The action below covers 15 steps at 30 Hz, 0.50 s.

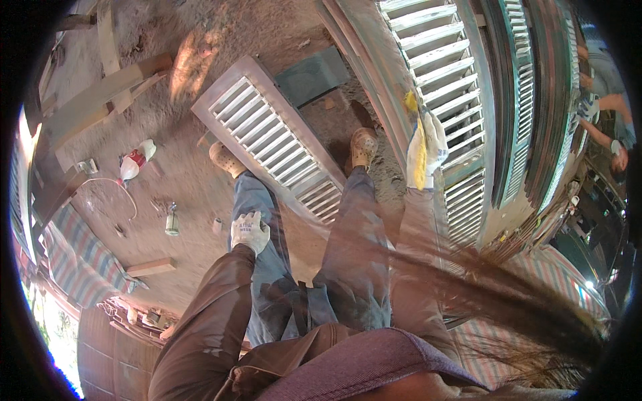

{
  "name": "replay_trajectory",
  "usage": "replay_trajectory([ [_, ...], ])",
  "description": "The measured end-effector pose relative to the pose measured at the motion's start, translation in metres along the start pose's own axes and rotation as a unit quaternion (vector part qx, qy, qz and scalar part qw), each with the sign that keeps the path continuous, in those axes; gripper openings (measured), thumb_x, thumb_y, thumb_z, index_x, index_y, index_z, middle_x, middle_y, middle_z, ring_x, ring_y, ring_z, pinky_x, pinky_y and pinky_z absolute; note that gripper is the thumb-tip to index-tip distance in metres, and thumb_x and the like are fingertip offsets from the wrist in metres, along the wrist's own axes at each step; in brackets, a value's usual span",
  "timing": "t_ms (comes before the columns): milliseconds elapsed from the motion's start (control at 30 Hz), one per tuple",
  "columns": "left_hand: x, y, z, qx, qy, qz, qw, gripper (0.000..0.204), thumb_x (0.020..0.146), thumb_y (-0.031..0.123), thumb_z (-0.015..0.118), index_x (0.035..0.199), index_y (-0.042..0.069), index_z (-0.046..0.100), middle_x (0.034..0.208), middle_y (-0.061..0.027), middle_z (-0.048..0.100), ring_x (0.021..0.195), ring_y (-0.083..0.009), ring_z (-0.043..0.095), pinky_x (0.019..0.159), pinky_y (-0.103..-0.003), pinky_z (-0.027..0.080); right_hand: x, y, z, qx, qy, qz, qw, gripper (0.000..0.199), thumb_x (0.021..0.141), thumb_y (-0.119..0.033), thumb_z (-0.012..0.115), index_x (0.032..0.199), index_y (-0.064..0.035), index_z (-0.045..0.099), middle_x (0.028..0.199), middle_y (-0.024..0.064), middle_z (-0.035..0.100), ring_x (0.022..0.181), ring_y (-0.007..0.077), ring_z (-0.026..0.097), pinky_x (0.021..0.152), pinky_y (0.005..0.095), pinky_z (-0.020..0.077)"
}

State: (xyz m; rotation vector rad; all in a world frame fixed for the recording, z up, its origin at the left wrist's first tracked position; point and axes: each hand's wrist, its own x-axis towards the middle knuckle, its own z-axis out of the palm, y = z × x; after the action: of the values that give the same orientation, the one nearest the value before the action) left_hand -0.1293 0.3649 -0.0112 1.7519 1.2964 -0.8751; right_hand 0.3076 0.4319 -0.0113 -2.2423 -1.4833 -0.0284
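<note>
My left hand [250, 232], in a white work glove, rests on my left thigh and holds nothing. My right hand [428, 148], also in a white glove with yellow on it, reaches forward and presses against the slats of a tall louvred shutter [449, 73] that leans upright ahead of me; it seems to hold a yellow pad against the wood, though I cannot make it out. A second whitish louvred shutter [267, 140] lies flat on the dirt floor between my two shoes. My legs in blue jeans straddle it.
Green louvred shutters [528, 100] lean at the right, where another person's gloved hands [588, 110] work. A white-and-red bottle [134, 162], a small jar [172, 220], a wire loop and wooden planks [100, 93] lie on the floor at the left. Striped fabric [80, 257] is at the lower left.
</note>
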Motion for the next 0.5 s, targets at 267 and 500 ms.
replay_trajectory([
  [267, 0.002, 0.001, -0.004, -0.010, -0.016, 0.009, 1.000, 0.039, 0.079, 0.027, 0.057, 0.110, 0.004, 0.063, 0.109, -0.0147, 0.067, 0.103, -0.0320, 0.061, 0.090, -0.044, 0.047, -0.016, -0.014, 0.036, -0.098, 0.012, 0.031, 0.995, 0.040, 0.081, -0.016, 0.071, 0.120, -0.0137, 0.065, 0.111, 0.0124, 0.065, 0.102, 0.0319, 0.064, 0.084, 0.0413, 0.0515],
  [500, 0.000, 0.003, -0.010, 0.012, -0.052, -0.023, 0.998, 0.040, 0.080, 0.029, 0.057, 0.112, 0.005, 0.062, 0.110, -0.0144, 0.067, 0.106, -0.0315, 0.060, 0.091, -0.044, 0.047, -0.079, -0.023, 0.011, 0.063, -0.187, -0.005, 0.980, 0.032, 0.077, -0.015, 0.070, 0.109, -0.0122, 0.071, 0.110, 0.0068, 0.070, 0.104, 0.0242, 0.066, 0.093, 0.0362, 0.0512],
])
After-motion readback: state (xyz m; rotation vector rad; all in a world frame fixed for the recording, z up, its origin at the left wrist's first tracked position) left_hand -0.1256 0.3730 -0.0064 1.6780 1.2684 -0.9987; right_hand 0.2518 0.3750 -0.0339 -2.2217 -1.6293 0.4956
